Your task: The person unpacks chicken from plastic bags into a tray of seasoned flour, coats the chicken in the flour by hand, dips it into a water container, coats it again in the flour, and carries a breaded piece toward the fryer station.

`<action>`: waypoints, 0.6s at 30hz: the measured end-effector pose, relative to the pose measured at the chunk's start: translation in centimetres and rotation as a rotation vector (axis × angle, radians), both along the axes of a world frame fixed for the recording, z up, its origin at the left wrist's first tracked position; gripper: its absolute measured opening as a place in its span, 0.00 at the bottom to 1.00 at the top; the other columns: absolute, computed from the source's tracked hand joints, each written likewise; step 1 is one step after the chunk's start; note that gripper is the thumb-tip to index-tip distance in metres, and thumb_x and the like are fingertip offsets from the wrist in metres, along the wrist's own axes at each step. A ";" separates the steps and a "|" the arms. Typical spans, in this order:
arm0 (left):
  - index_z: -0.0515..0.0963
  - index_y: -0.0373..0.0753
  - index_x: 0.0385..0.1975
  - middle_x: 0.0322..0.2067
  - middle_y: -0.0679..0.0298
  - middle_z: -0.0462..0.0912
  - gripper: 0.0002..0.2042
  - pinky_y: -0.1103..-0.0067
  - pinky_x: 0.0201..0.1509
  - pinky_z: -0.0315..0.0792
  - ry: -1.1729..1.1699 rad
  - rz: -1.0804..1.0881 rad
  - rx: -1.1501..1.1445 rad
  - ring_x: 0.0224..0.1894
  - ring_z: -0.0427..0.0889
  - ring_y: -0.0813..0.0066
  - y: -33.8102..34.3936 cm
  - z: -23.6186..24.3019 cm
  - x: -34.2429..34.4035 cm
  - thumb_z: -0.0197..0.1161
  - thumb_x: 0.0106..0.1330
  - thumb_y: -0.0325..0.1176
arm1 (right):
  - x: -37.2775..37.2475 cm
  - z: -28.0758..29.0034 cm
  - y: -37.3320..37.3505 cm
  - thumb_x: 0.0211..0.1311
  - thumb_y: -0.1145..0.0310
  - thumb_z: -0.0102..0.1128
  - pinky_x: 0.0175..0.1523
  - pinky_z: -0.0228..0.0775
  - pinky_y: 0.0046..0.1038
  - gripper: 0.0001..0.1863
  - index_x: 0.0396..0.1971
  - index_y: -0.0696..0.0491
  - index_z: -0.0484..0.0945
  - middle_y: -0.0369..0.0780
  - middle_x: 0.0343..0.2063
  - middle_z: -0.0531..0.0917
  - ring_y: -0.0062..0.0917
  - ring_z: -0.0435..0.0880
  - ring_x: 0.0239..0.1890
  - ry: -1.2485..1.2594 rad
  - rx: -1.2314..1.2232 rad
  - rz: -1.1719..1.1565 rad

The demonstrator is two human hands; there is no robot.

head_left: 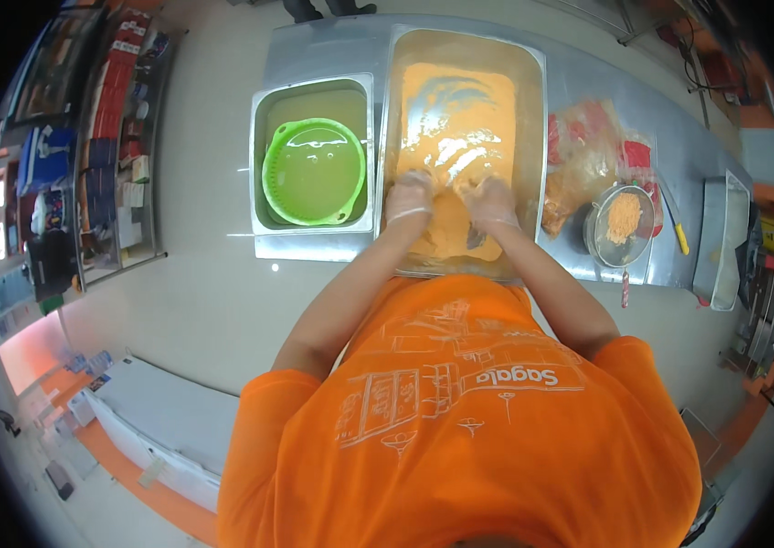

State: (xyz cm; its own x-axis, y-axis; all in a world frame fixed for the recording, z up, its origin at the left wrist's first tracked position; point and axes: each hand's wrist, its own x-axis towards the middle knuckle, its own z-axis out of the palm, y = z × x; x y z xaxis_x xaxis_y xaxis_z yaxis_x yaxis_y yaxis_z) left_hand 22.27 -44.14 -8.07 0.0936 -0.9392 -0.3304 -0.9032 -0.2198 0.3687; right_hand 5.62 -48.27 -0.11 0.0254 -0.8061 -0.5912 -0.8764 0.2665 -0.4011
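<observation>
A deep metal pan [538, 100] stands lengthwise in front of me, with a layer of orange coating [460, 100] over its bottom, partly shiny in the light. Both of my hands wear thin clear gloves and are down in its near half. My left hand [410, 194] is curled closed near the left wall. To its right, my right hand [494, 201] is also curled, its fingers pointing down into the orange stuff. Darker, clumpy orange matter lies between the two hands. What the fingers hold is hidden beneath them.
Left of the pan, a smaller metal pan [259, 205] of cloudy liquid holds a green plastic basket [270, 173]. To the right lie plastic bags [583, 151], a strainer [595, 245] with orange crumbs and a yellow-handled knife [682, 239]. A metal container [725, 242] stands at the table's right end.
</observation>
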 end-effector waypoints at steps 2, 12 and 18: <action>0.83 0.38 0.44 0.48 0.50 0.83 0.12 0.65 0.51 0.79 -0.072 -0.118 0.057 0.51 0.84 0.54 1.5 0.4 0.3 0.56 0.63 0.29 | 0.6 1.6 0.7 0.71 0.52 0.47 0.52 0.75 0.43 0.25 0.40 0.62 0.81 0.59 0.42 0.82 0.46 0.84 0.46 -0.134 0.132 0.158; 0.84 0.36 0.43 0.49 0.48 0.83 0.14 0.64 0.53 0.77 -0.077 -0.271 0.311 0.52 0.83 0.52 0.9 6.2 0.2 0.54 0.66 0.32 | 0.0 -13.1 1.1 0.74 0.51 0.39 0.63 0.67 0.40 0.28 0.56 0.58 0.76 0.55 0.57 0.77 0.46 0.76 0.60 0.056 0.092 0.566; 0.82 0.37 0.51 0.56 0.56 0.81 0.16 0.66 0.58 0.76 -0.225 -0.411 0.372 0.57 0.80 0.56 -2.7 0.9 0.5 0.55 0.67 0.34 | -1.7 -8.9 0.5 0.72 0.55 0.43 0.60 0.70 0.41 0.24 0.53 0.59 0.77 0.54 0.55 0.79 0.45 0.78 0.58 -0.160 0.248 0.654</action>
